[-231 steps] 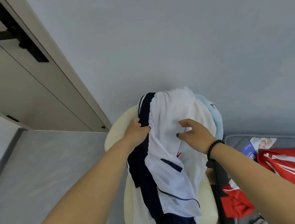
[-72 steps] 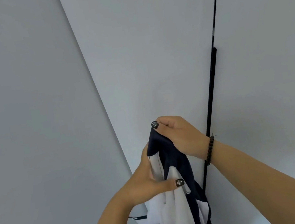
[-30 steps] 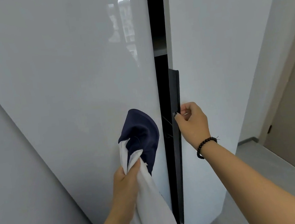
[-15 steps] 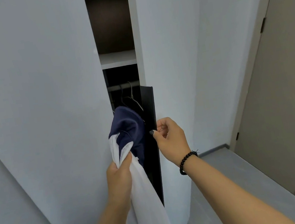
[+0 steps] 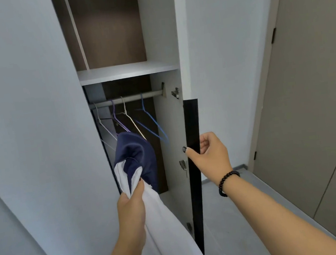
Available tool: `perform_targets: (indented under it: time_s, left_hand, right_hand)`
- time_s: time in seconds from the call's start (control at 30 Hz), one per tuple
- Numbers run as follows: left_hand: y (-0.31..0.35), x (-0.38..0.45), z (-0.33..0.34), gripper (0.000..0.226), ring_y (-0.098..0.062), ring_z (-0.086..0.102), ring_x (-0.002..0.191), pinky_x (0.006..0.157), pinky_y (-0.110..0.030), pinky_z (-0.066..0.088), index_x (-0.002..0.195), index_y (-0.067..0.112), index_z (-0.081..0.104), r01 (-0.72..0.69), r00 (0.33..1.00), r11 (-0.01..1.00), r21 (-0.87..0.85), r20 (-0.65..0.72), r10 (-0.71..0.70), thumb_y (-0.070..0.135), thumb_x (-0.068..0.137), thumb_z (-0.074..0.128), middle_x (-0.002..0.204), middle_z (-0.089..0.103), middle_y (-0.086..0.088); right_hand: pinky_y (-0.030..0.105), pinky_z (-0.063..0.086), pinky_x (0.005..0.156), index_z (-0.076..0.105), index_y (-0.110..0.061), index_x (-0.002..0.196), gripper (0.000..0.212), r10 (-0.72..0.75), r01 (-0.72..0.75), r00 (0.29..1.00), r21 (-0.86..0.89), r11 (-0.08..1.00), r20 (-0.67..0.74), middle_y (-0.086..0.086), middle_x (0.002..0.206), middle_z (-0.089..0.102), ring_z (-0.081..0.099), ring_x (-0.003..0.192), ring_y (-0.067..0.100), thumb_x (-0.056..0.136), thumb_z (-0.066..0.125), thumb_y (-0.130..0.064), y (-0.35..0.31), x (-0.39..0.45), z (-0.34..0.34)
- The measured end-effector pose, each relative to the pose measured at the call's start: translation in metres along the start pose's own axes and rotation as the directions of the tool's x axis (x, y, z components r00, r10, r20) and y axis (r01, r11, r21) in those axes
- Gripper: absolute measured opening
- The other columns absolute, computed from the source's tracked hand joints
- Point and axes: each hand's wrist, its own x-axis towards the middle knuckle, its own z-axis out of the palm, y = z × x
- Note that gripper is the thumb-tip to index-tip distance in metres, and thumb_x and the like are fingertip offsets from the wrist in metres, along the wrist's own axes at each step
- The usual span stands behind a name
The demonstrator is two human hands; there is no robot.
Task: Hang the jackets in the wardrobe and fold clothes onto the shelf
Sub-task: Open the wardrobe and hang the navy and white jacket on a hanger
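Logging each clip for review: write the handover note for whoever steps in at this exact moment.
Left hand grips the white and navy jacket, bunched, in front of the opening.
Right hand holds the black edge of the wardrobe door, pulled open.
Rail carries four bare wire hangers; the shelf above has no clothes in view.
Done: wardrobe opened.
Left: put the jacket on a hanger, hang it; folding not started.

The left hand (image 5: 131, 206) grips a white-and-navy jacket (image 5: 138, 168) before the open wardrobe (image 5: 159, 42), the right hand (image 5: 210, 156) holds the door's black handle strip (image 5: 193, 145), and wire hangers (image 5: 131, 119) (all bare) hang on the rail (image 5: 128, 98) under the shelf (image 5: 127, 71).
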Motion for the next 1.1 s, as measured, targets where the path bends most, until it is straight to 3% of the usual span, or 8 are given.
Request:
perform_targets:
  time_s: [0.17,0.5,0.7,0.77,0.83,0.93,1.03,1.1]
  left_hand:
    - [-0.005,-0.013,0.025,0.014,-0.020,0.070,0.091,0.083,-0.037,0.055,0.105,0.032,0.069,-0.007,0.996,1.000,0.007,0.094,0.007,0.031,0.090,0.066,0.097,0.074,0.004]
    - [0.001,-0.016,0.070,0.007,-0.020,0.069,0.083,0.065,-0.030,0.052,0.091,0.030,0.062,0.028,0.946,0.996,0.080,0.321,-0.052,0.028,0.090,0.068,0.080,0.074,0.005]
    - [0.007,-0.013,0.088,0.007,-0.007,0.071,0.066,0.051,-0.018,0.051,0.094,0.030,0.062,0.014,0.874,0.992,0.127,0.480,-0.074,0.028,0.089,0.068,0.072,0.073,0.013]
    - [0.014,-0.006,0.089,0.008,-0.001,0.069,0.062,0.046,-0.014,0.049,0.091,0.032,0.060,-0.030,0.847,0.988,0.154,0.529,-0.057,0.027,0.091,0.066,0.068,0.071,0.018]
    - [0.026,0.005,0.088,0.010,0.002,0.067,0.061,0.044,-0.012,0.048,0.088,0.032,0.059,-0.105,0.818,0.978,0.181,0.575,-0.019,0.027,0.092,0.066,0.065,0.069,0.019]
    - [0.050,0.025,0.082,0.009,-0.002,0.069,0.064,0.046,-0.012,0.049,0.088,0.033,0.061,-0.194,0.783,0.964,0.181,0.621,0.041,0.027,0.091,0.067,0.068,0.071,0.016]
    - [0.075,0.045,0.074,0.008,-0.012,0.073,0.075,0.056,-0.017,0.053,0.093,0.031,0.067,-0.278,0.721,0.944,0.176,0.688,0.084,0.024,0.091,0.066,0.080,0.075,0.007]
    - [0.088,0.057,0.069,0.009,-0.013,0.073,0.077,0.059,-0.017,0.053,0.094,0.027,0.070,-0.326,0.670,0.932,0.158,0.734,0.110,0.020,0.091,0.066,0.083,0.076,0.004]
  right_hand:
    - [0.007,0.040,0.059,0.050,-0.025,0.095,0.032,0.062,-0.069,0.991,-0.058,0.996,-0.119,-0.001,0.096,0.058,0.054,0.076,0.003,0.078,0.077,-0.027,0.017,0.008,-0.042]
    - [0.019,0.043,0.078,0.056,-0.015,0.114,0.034,0.122,-0.148,0.958,-0.081,0.986,-0.261,0.001,0.112,0.060,0.057,0.095,0.013,0.082,0.070,-0.011,0.032,0.019,-0.090]
    - [0.006,0.045,0.083,0.052,-0.014,0.130,0.046,0.142,-0.161,0.981,-0.157,0.974,-0.129,0.002,0.130,0.051,0.052,0.118,0.015,0.087,0.058,0.001,0.030,0.013,-0.105]
    - [0.012,0.033,0.102,0.042,-0.010,0.139,0.054,0.028,-0.081,0.982,-0.283,0.956,-0.187,0.003,0.141,0.036,0.039,0.130,0.015,0.088,0.056,0.001,0.023,0.004,-0.097]
    - [0.012,0.026,0.108,0.040,-0.009,0.140,0.058,-0.236,0.144,0.939,-0.336,0.931,-0.252,0.000,0.139,0.033,0.035,0.131,0.010,0.086,0.056,0.002,0.010,-0.007,-0.080]
    - [0.013,0.036,0.103,0.038,-0.025,0.136,0.059,-0.349,0.334,0.932,-0.138,0.932,-0.101,-0.015,0.132,0.038,0.042,0.124,0.002,0.083,0.057,-0.007,-0.009,-0.017,-0.043]
    - [0.008,0.040,0.096,0.033,-0.044,0.133,0.067,-0.138,0.129,0.969,0.055,0.990,0.206,-0.026,0.131,0.042,0.044,0.121,-0.008,0.077,0.069,-0.035,-0.017,-0.019,-0.011]
    - [0.014,0.047,0.093,0.037,-0.042,0.132,0.072,0.005,-0.033,0.926,0.068,0.997,0.378,-0.026,0.126,0.052,0.051,0.115,-0.008,0.071,0.076,-0.047,-0.011,-0.019,0.006]
